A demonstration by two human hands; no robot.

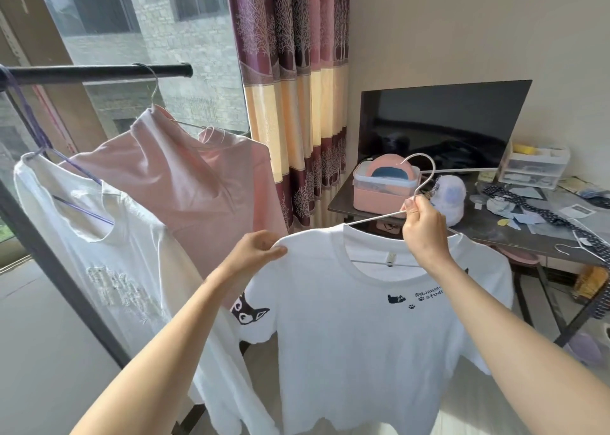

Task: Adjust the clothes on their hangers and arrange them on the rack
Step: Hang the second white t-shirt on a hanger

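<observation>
A white T-shirt [356, 342] with small black cat prints hangs on a silver wire hanger [424, 170] held in the air in front of me. My right hand [424, 230] grips the hanger just below its hook. My left hand [257, 250] pinches the shirt's left shoulder. To the left, the black rack bar [99, 73] carries a pink top [185, 184] on a silver hanger and a white T-shirt [109, 269] on a purple hanger [82, 208].
The rack's slanted dark post [59, 276] runs down at the left. A patterned curtain [297, 104] hangs behind. A cluttered desk [495, 223] at the right holds a monitor [442, 124], a pink box [386, 184], drawers and a spare wire hanger [567, 248].
</observation>
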